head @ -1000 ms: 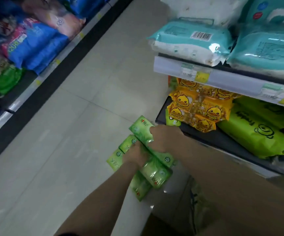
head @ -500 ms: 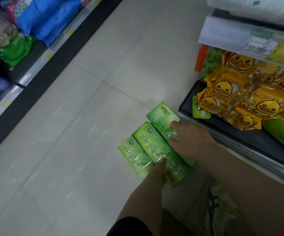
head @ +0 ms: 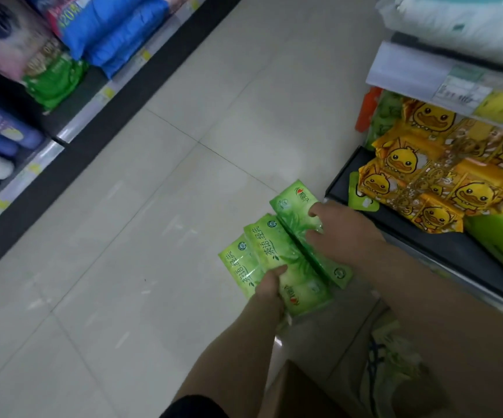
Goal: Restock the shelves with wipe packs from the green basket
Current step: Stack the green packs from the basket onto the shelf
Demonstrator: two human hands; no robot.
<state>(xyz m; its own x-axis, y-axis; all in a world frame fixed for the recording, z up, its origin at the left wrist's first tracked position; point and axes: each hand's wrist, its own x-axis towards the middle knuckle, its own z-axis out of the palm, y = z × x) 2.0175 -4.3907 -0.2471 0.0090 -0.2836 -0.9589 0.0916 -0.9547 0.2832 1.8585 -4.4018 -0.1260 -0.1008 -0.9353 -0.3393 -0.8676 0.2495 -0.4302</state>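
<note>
Wipe packs: lined up side by side now, not fanned like before; over the floor, just beside the low shelf.
Left hand: fingers clamped on near ends.
Right hand: fingers pinching the far pack.
Next: likely ready for the shelf.

Single head cam on me, wide-angle, pitched steeply down over the aisle floor. Left hand, right hand and wipe packs sit close, lower centre. Right shelf near, left shelf farther; edges look bent, probably lens.
</note>
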